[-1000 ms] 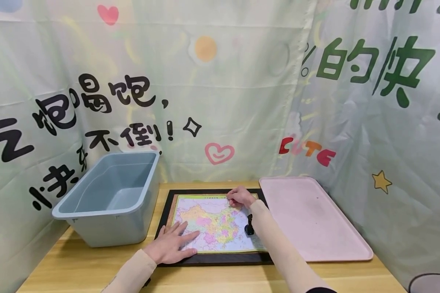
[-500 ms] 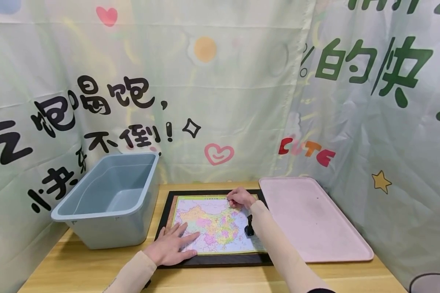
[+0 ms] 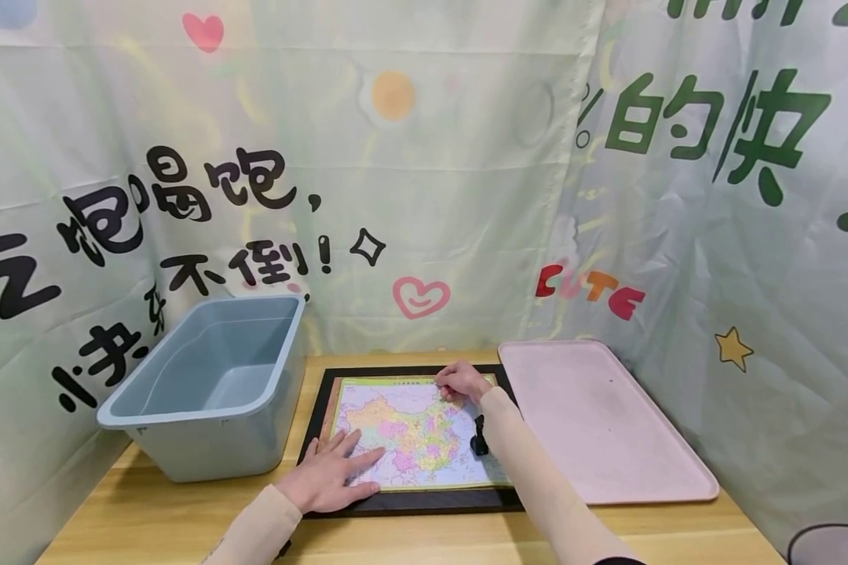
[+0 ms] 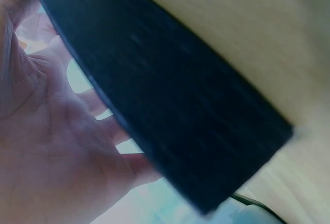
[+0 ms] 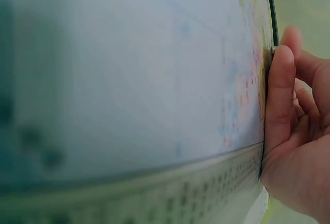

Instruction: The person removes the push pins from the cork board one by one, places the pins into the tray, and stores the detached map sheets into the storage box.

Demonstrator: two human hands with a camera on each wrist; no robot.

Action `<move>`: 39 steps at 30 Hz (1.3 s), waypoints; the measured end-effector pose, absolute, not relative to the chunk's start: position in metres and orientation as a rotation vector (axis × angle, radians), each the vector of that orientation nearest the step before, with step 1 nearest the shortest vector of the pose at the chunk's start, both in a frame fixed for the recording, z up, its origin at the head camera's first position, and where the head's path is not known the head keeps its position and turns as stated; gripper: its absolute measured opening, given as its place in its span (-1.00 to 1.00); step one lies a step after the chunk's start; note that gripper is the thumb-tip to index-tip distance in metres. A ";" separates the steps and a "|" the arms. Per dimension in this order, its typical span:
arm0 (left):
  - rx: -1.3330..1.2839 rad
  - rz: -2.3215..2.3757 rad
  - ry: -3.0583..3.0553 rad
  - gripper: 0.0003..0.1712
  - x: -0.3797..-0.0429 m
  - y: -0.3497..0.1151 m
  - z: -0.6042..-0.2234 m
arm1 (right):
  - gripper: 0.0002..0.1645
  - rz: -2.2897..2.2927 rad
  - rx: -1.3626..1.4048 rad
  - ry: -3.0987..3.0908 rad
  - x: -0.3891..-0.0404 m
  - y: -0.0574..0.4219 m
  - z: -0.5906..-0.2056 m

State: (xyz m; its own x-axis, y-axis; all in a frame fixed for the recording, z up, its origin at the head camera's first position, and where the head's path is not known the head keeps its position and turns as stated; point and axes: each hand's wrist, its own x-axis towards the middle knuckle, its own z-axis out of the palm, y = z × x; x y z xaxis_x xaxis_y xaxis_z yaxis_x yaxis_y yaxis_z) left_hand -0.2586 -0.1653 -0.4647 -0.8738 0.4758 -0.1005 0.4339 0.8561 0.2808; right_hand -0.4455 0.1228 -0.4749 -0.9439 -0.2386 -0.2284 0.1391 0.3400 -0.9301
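A colourful printed map with a yellow-green border lies in a black frame on the table. My left hand rests over its lower left corner, fingers spread and straight. In the left wrist view the frame's dark edge crosses in front of that hand. Near the map's top right, my right hand has its fingers bent down to the surface. The right wrist view has the thumb and index fingertips of this hand together, pinching a tiny light-coloured thing, mostly hidden, against the map.
To the left stands a deep blue-grey plastic bin. A flat pink tray lies on the right, close by the frame. Wooden tabletop shows in front. Printed fabric walls the back and sides.
Both hands keep their places on the map across the frames. Only the head view shifts slightly.
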 end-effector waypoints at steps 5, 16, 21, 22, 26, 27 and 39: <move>0.717 0.363 2.863 -0.28 -0.259 -0.165 -0.464 | -0.77 -1.624 -0.066 2.306 -0.445 0.123 -0.476; 0.762 0.307 2.873 -0.29 -0.257 -0.169 -0.462 | -0.76 -1.628 -0.098 2.319 -0.438 0.119 -0.471; 0.815 0.262 2.885 -0.30 -0.258 -0.171 -0.462 | -0.71 -1.646 -0.162 2.307 -0.434 0.122 -0.468; 0.820 0.263 2.884 -0.30 -0.258 -0.171 -0.463 | -0.70 -1.646 -0.169 2.305 -0.433 0.123 -0.468; 0.825 0.272 2.877 -0.29 -0.258 -0.172 -0.466 | -0.68 -1.622 -0.196 2.319 -0.429 0.124 -0.466; 0.820 0.280 2.874 -0.29 -0.257 -0.172 -0.467 | -0.68 -1.618 -0.201 2.325 -0.428 0.125 -0.466; 0.772 0.319 2.861 -0.28 -0.257 -0.172 -0.468 | -0.75 -1.824 -0.108 2.387 -0.423 0.123 -0.467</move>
State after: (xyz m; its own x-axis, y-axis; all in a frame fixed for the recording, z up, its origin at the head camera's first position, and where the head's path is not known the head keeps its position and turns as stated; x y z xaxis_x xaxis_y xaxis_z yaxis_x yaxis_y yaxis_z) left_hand -0.2574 -0.1720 -0.4677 -0.8536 0.5113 -0.0994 0.4769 0.8439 0.2456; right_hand -0.4233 0.1226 -0.4673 -0.9882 -0.1390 -0.0637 0.0250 0.2646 -0.9640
